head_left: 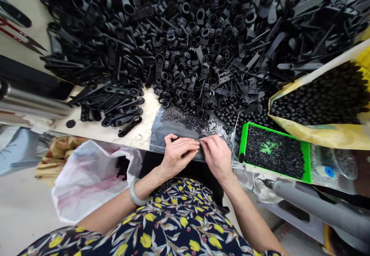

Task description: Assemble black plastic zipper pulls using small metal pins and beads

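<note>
My left hand [179,151] is closed at the table's front edge, its fingertips pressed together around something its fingers hide. Fingertip to fingertip with it, my right hand [217,154] pinches something too small to make out. Both hands rest over a dark mat [176,129]. Just beyond them lie a pile of small silver pins [215,129], a heap of tiny black pieces [195,122] and some small grey metal parts [175,113]. A thin pointed tool with a clear handle [233,134] stands beside the pins, to the right of my right hand.
Heaps of black plastic parts [187,36] cover the back. Black handle-shaped pieces [124,107] lie left. At right are a green tray [244,138] of black bits, a yellow bag [326,133] of black parts and a grey power tool [315,202]. A white bag [78,183] hangs below left.
</note>
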Demonstrator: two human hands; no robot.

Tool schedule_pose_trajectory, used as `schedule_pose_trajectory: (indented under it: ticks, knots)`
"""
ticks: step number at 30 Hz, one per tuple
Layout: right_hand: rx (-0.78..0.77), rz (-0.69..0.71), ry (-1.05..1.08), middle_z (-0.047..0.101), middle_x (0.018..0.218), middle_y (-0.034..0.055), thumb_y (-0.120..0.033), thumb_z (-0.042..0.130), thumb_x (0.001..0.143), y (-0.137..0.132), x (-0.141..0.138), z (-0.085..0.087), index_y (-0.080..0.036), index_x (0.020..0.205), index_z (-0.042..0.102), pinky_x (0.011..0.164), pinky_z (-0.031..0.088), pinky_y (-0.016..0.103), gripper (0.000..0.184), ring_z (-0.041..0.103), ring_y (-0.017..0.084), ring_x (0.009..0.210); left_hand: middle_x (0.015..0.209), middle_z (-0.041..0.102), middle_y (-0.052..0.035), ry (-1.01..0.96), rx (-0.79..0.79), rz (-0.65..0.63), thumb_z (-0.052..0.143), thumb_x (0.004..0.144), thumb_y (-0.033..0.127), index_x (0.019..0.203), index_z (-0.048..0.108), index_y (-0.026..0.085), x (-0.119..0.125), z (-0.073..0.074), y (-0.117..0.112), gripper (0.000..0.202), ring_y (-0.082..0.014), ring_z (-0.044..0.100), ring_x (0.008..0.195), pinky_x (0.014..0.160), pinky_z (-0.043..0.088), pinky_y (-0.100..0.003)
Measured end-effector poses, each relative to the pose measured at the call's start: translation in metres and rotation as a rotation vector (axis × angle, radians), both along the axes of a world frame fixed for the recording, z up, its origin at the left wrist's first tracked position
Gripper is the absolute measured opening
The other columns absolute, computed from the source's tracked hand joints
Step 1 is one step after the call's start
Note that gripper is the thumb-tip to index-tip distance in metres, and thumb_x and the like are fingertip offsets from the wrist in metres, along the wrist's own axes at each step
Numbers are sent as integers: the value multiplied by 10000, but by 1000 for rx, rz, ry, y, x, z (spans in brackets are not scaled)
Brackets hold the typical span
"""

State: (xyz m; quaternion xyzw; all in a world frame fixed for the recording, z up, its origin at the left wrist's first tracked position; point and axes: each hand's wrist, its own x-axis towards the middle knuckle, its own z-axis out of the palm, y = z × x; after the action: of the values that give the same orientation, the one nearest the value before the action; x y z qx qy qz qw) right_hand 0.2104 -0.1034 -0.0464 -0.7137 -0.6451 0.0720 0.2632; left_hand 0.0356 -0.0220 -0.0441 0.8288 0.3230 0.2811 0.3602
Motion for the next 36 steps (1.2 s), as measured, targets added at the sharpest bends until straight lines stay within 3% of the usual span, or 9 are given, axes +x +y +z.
schedule_pose_trajectory:
  ticks: [6,10,18,26,28,32,36]
  knots:
    - [-15,-33,335,726,1017,48,-288,530,1080,-12,1,16,-241,1080,681,843,540,337,158,694,193,926,1097,835,-12,18,-41,46,675,989,308,1087,761,288,1,1,-2,132,-211,782,992,1052,305,-477]
    - [-39,-36,433,746,987,25,-288,569,1066,-17,0,21,-251,1087,695,815,558,313,134,716,175,865,1068,838,-6,8,-35,61,708,964,296,1043,765,275,3,1,-1,100,-213,786,988,1035,315,-468]
    - [-57,84,383,768,1021,30,-260,594,1051,-6,3,39,-251,1061,714,848,574,298,120,735,175,908,1056,842,-12,1,-105,40,688,968,283,991,770,273,2,1,-1,87,-219,782,1018,1059,293,-488]
    - [-125,144,264,769,970,34,-232,590,1024,3,3,48,-238,1018,703,767,578,292,113,734,170,819,1070,839,-5,-12,-185,49,692,965,282,1006,768,279,1,3,1,87,-214,769,1018,1064,284,-484]
    - [-180,104,321,771,933,16,-238,619,1000,6,3,50,-244,1054,678,734,583,281,80,740,163,776,1069,839,1,-30,-185,50,705,956,268,996,762,274,1,2,1,70,-208,768,1009,1063,279,-483]
    - [-310,31,522,750,816,-35,-304,667,978,17,5,51,-258,1189,584,661,574,252,231,736,149,691,1082,838,0,-43,-188,34,707,957,262,993,762,269,1,0,1,66,-209,768,1021,1067,275,-481]
    - [-300,38,548,741,794,-34,-414,735,945,6,7,53,-262,1208,618,641,562,260,326,699,151,659,1080,839,-2,-50,-180,29,718,952,272,984,769,272,1,-1,2,60,-214,772,1012,1052,285,-487]
